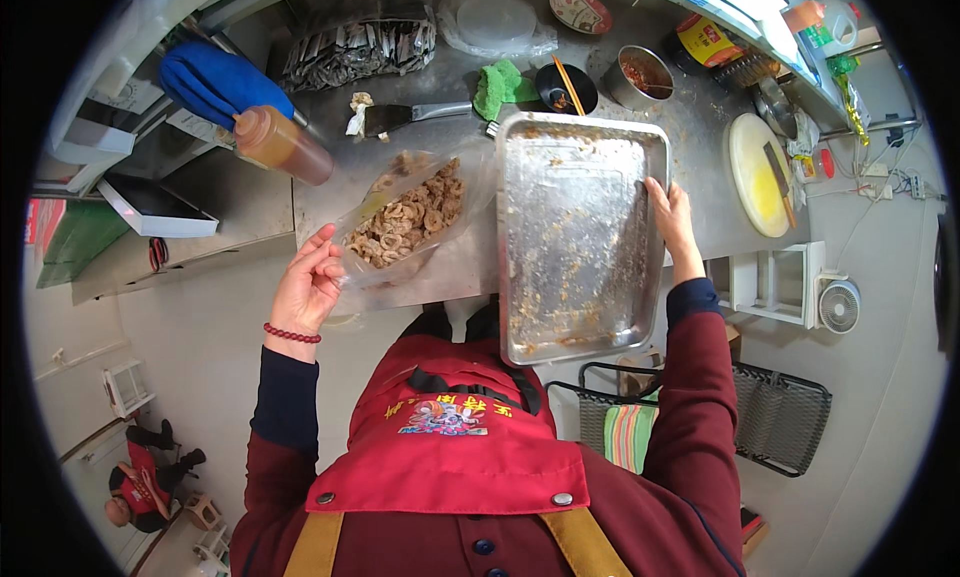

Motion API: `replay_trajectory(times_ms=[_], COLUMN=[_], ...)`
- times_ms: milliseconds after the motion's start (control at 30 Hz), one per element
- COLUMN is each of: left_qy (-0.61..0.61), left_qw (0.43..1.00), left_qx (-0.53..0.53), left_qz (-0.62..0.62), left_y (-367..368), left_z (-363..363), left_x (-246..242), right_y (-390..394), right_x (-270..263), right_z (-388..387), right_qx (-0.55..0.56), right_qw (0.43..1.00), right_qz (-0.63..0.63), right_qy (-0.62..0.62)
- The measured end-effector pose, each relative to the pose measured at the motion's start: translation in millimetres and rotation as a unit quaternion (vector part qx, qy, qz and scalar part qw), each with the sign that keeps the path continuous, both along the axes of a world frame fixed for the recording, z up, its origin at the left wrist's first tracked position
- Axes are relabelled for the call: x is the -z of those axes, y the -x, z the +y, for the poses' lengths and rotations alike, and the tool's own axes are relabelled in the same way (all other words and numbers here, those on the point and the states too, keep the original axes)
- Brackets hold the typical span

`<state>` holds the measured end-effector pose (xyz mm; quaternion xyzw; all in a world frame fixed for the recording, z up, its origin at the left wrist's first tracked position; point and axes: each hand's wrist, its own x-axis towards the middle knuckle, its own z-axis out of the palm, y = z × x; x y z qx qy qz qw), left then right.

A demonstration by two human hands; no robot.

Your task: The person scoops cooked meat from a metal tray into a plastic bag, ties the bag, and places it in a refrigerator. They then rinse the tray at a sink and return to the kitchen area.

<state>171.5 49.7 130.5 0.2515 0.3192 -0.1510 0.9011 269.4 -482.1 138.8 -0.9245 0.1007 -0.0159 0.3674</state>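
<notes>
My left hand pinches the near left edge of a clear plastic bag. Brown food pieces, several of them ring-shaped, lie inside the bag on the metal counter. With the thumb over its right rim, my right hand grips a rectangular metal tray. Crumbs and an oily film cover the tray's inside. The tray is tilted, its near end projecting past the counter's front edge. Its left side is beside the bag; whether they touch I cannot tell.
Behind stand a wide scraper, a green cloth, a black bowl with chopsticks and a metal pot. A sauce bottle is at left. A knife lies on a round cutting board. A seated person is at lower left.
</notes>
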Motion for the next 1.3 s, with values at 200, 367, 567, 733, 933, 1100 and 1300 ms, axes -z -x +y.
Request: replay_trajectory(times_ms=[200,367,567,733,933,1100,1300], left_qy=[0.117,0.081,0.087,0.069,0.122,0.095,0.053], left_qw=[0.987,0.987,0.982,0.968,0.948,0.945,0.94], left_qx=[-0.076,-0.124,-0.163,-0.242,-0.291,-0.308,-0.335], left_qz=[-0.08,-0.055,-0.04,-0.01,-0.045,-0.063,-0.041], left_y=[-6,-9,-2,9,19,30,34], left_z=[14,16,31,41,56,64,64], left_x=[1,-14,-18,-32,-49,-52,-52], right_y=[61,94,117,120,113,105,115], right_x=[66,100,136,141,161,170,154], right_z=[-50,-41,-38,2,24,30,29], right_qx=[0.102,0.205,0.272,0.318,0.372,0.332,0.36], right_qw=[0.988,0.971,0.957,0.944,0.926,0.935,0.902], right_qz=[0.081,0.091,0.091,0.062,0.052,0.087,0.093], right_qy=[-0.079,-0.086,0.038,0.062,0.032,-0.087,-0.222])
